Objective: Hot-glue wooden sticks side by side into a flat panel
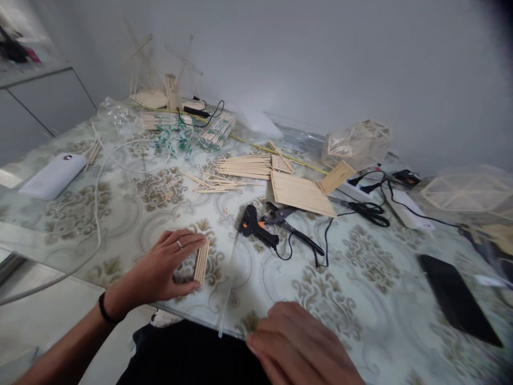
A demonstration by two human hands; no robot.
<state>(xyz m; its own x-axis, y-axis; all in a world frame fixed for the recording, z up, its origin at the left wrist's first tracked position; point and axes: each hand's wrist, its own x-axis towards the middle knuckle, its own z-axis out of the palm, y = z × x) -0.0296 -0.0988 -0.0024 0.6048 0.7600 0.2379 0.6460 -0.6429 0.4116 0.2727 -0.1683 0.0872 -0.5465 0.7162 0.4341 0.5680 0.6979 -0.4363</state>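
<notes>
My left hand [166, 264] rests on the patterned table [360, 278], its fingers and thumb pressed against the two ends of a small row of wooden sticks [201, 261] lying flat. My right hand [298, 345] lies at the near edge of the table, fingers together and turned down; its fingertips are by the end of a clear glue stick [227, 291] that runs up toward a black glue gun [256, 229]. Whether the right hand pinches that stick is hidden.
Black pliers [294, 227] lie beside the glue gun. A flat stick panel [300, 193], loose sticks [244, 167], scissors [368, 211], a power strip [401, 206], a dark phone [457, 297], a white device [54, 175] and stick models [356, 143] crowd the table.
</notes>
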